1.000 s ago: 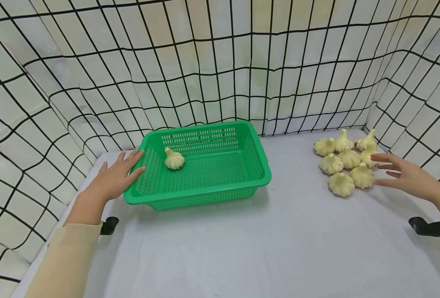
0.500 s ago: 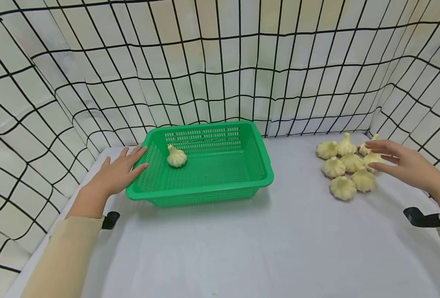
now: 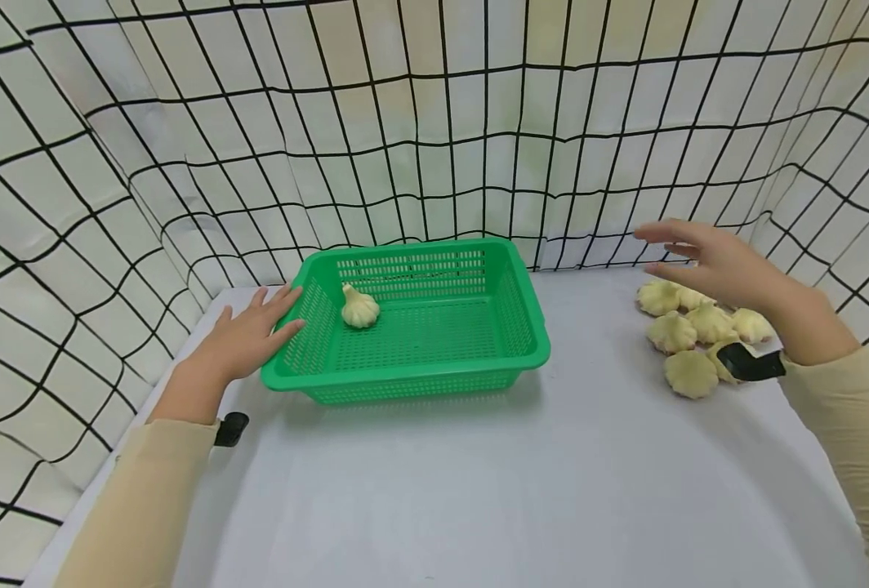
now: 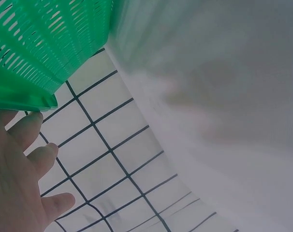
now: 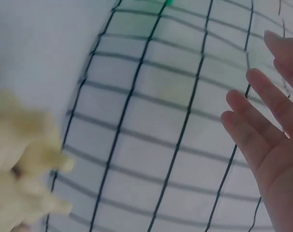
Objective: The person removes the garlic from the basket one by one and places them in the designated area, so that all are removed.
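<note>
My left hand (image 3: pixel 247 335) rests against the left rim of a green plastic basket (image 3: pixel 405 382), its fingers spread. In the left wrist view the fingertips (image 4: pixel 33 121) touch the basket's rim (image 4: pixel 25 99). One garlic bulb (image 3: pixel 360 309) lies inside the basket toward its left end. My right hand (image 3: pixel 728 265) is raised over the far side of a group of garlic bulbs (image 3: pixel 692 374), fingers extended and holding nothing. In the right wrist view the garlic (image 5: pixel 21 145) shows blurred, apart from the right hand (image 5: pixel 277 135). The hand and forearm hide some of the bulbs.
A white-covered table (image 3: pixel 420 490) bears the basket and the garlic. Black grid netting (image 3: pixel 464 147) over white sheeting closes off the back and both sides, near the basket's far edge. A black wrist mount (image 3: pixel 750 362) overlaps the nearer bulbs.
My right hand has moved left and upward from the garlic's right side to above its far side, still without a bulb. The left hand stays at the basket. The head view has shifted slightly.
</note>
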`<state>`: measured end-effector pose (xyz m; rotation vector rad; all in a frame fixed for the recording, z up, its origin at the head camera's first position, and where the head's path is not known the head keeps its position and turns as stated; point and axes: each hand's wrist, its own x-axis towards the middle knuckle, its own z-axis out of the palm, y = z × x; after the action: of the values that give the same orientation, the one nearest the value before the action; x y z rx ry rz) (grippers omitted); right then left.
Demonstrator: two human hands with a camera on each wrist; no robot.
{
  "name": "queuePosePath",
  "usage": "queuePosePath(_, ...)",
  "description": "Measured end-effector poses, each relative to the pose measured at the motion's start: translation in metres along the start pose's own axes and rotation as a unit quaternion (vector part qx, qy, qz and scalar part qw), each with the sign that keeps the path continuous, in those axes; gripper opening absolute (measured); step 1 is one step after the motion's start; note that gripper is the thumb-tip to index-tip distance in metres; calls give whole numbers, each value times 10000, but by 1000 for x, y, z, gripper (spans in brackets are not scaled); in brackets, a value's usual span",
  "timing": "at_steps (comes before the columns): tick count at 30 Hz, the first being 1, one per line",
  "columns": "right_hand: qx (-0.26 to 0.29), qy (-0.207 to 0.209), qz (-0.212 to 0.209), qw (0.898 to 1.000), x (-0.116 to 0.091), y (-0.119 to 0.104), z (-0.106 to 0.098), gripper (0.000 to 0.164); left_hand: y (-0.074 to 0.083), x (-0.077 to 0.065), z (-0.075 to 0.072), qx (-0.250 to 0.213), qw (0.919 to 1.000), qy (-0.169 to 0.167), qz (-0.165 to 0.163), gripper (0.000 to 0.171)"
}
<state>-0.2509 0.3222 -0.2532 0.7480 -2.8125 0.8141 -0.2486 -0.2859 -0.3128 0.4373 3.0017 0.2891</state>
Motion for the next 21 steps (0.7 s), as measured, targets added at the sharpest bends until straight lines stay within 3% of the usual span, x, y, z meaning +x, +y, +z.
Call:
queuePosePath(9,255,-57,-725,9970,66,-44,19,44,0,-3,0,-32,10000,12,-21,74)
queuePosePath(21,742,-59,-1022,9920,130,-81,64,41,1,-3,0,-38,10000,37,-52,73)
